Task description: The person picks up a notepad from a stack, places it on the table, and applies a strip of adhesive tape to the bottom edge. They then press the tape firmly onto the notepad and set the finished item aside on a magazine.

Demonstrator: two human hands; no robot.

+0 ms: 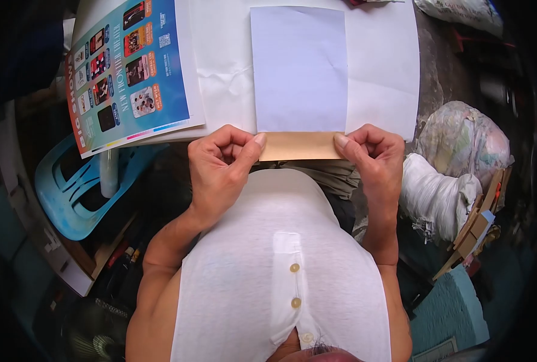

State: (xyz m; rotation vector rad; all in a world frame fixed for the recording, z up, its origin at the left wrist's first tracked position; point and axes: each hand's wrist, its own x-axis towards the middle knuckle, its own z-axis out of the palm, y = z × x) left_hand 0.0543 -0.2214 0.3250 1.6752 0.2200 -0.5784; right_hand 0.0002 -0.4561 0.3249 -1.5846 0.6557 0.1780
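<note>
A pale lavender-white sheet [300,69] lies upright on the white paper covering the table [226,66]. Along its near edge runs a tan strip [300,146], at the table's front edge close to the body. My left hand [225,168] pinches the strip's left end between thumb and bent fingers. At the right end, the thumb and fingers of my right hand [374,158] pinch the strip in the same way. Both thumbs rest on top near the line where sheet and strip meet; the fingertips underneath are hidden.
A printed colour poster [135,66] lies at the table's left. Below it is a blue plastic chair [69,199]. To the right are a stuffed clear plastic bag [464,142], a white bundle [438,196] and cardboard pieces [476,226]. A white sack [461,12] sits at top right.
</note>
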